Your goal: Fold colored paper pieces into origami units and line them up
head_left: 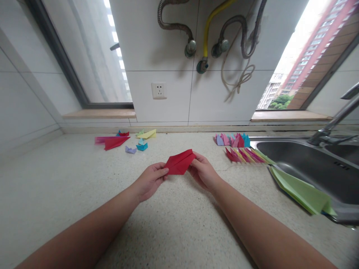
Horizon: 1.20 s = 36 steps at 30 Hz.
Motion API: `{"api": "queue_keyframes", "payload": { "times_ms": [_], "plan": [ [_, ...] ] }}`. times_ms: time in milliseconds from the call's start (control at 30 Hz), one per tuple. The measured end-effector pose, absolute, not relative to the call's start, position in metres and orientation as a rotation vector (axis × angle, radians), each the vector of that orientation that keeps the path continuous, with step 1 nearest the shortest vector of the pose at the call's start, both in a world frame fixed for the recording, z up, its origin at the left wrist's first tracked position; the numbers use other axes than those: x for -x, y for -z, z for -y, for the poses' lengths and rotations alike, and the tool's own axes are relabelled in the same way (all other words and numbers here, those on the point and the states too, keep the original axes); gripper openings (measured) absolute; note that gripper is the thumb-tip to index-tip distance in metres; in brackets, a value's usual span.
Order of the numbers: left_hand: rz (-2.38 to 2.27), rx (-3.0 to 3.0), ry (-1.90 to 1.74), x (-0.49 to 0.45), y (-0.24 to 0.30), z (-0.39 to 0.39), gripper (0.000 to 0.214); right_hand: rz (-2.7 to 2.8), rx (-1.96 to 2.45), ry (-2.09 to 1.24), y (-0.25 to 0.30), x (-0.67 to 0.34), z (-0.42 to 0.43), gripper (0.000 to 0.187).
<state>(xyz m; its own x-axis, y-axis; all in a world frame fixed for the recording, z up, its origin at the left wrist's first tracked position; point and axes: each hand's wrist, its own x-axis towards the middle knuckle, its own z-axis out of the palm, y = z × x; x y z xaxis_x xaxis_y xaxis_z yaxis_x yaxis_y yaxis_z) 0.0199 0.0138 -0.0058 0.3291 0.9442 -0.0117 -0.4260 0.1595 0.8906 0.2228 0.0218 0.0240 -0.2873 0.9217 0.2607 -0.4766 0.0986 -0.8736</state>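
A partly folded piece of red paper (179,163) is held above the speckled countertop (168,224), in the middle of the head view. My left hand (153,178) pinches its left corner, thumb on top and fingers beneath. At the right end, my right hand (204,171) grips the paper from behind and below, so some of those fingers are hidden. Creases run across the paper, and its right end rises higher than the left. Both hands are closed on the same sheet.
Back left lie a red paper plane (116,142), a yellow one (147,134) and small paper boats (141,147). Back right stand several folded boats (232,140) and a row of planes (246,155). Green paper (303,190) overlaps the edge of the steel sink (297,160).
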Motion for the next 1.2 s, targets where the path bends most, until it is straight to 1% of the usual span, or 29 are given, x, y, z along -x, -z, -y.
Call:
{"api": "queue_keyframes", "payload": {
  "times_ms": [200,533,767,900,1100,1200],
  "plan": [
    [-0.661,-0.873,-1.092,-0.019,0.006,-0.016,0.020,1.180,0.528,-1.504,-0.024,-0.225,-0.022,0.014],
    [-0.650,-0.790,-1.186,-0.019,0.003,-0.017,0.022,1.157,0.496,-1.567,-0.025,-0.234,-0.023,0.017],
    [-0.651,-0.746,-1.215,-0.018,0.006,-0.021,0.017,1.194,0.485,-1.568,-0.026,-0.234,-0.022,0.011],
    [-0.658,-0.759,-1.212,-0.019,0.006,-0.021,0.016,1.234,0.475,-1.574,-0.027,-0.236,-0.022,0.012],
    [-0.640,-0.800,-1.124,-0.018,0.005,-0.017,0.027,1.195,0.464,-1.562,-0.024,-0.237,-0.024,0.010],
    [-0.643,-0.808,-1.116,-0.018,0.004,-0.017,0.027,1.233,0.475,-1.563,-0.022,-0.241,-0.026,0.009]
  ]
}}
